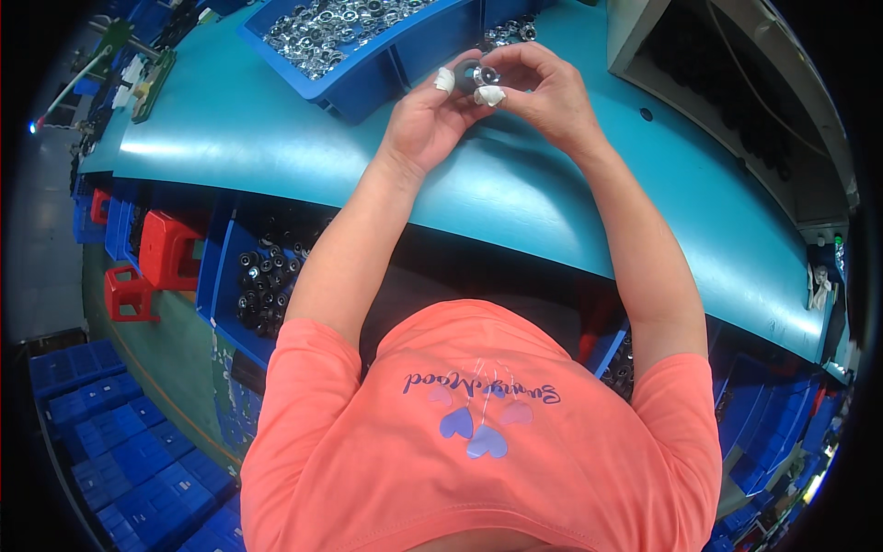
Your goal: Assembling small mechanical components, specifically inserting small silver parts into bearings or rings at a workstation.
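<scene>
Both of my hands meet over the far middle of the teal table, beside a blue bin [363,85] of shiny ring-like metal parts [336,32]. My left hand [423,127] is closed on a dark round part [464,77], thumb on its left side. Between the thumb and fingers of my right hand [559,99] is a small shiny metal ring [488,77], held right against the dark part. Whether the two are joined, I cannot tell. White tape wraps both thumbs. A few more shiny parts [511,33] lie just beyond my hands.
A small black disc [646,115] lies on the teal table [258,138]. At right stands a grey open-fronted housing [635,41]; a green fixture [154,87] is at far left. Below the table edge are a bin of black round parts [267,290], red stools [172,248] and blue crates [152,460].
</scene>
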### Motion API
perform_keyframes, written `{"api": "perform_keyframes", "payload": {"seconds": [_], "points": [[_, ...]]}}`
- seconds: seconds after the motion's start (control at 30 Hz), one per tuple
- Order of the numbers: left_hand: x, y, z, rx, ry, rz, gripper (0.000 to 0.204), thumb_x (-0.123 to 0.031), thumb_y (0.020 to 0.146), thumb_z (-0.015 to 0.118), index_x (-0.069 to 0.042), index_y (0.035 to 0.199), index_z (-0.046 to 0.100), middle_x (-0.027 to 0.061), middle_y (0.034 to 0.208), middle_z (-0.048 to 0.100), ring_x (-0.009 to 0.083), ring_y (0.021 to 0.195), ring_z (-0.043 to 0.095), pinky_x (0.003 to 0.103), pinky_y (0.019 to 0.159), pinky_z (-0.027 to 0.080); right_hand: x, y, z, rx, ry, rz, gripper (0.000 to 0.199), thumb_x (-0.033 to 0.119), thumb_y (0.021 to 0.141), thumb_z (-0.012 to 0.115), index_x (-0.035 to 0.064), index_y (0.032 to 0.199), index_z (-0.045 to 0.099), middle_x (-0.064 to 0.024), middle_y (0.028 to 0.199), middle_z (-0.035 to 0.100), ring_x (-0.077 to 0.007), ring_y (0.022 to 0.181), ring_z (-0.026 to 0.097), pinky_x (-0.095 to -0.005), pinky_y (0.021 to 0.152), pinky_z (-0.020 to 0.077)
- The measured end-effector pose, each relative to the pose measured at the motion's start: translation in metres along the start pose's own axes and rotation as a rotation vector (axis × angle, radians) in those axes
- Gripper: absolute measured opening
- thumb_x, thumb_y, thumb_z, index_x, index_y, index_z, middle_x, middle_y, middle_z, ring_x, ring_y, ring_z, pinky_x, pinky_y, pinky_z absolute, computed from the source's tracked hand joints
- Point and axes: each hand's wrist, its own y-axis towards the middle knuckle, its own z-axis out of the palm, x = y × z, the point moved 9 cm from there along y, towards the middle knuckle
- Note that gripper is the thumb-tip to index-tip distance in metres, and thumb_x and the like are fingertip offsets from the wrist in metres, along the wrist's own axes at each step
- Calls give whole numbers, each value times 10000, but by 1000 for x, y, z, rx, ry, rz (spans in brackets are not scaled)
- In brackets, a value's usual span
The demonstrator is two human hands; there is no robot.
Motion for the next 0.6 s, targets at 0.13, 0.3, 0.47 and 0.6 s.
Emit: {"api": "perform_keyframes", "payload": {"seconds": [0.13,0.3,0.47,0.6], "points": [[0,0,3,0,14,16,447,-198,1036,423,7,1433,430,163,1339,564,308,1276,528,477,1094,432,16,-1,-1,-28,-119,-87,292,154,736,811,100,1017,753,-46,1018,692,-153,839,676,-278,704,525],[-1,1,5,10,60,50,445,-205,1016,457,14,1403,463,167,1317,586,306,1232,571,473,1043,479,25,-3,0,-62,-188,-136,282,147,726,807,140,1004,767,-40,978,692,-154,836,680,-282,681,518],[-3,1,8,55,81,78,439,-183,1013,454,20,1402,463,162,1307,592,289,1203,590,461,1025,490,31,-5,1,-96,-242,-199,286,119,721,789,139,1005,764,-44,932,690,-165,837,685,-299,666,522],[-7,-1,20,82,354,121,428,-119,985,521,22,1388,483,138,1271,609,225,1126,621,396,969,519,29,-7,5,-88,-353,-225,287,91,725,767,144,1007,760,-50,933,686,-185,826,679,-306,669,524]]}}
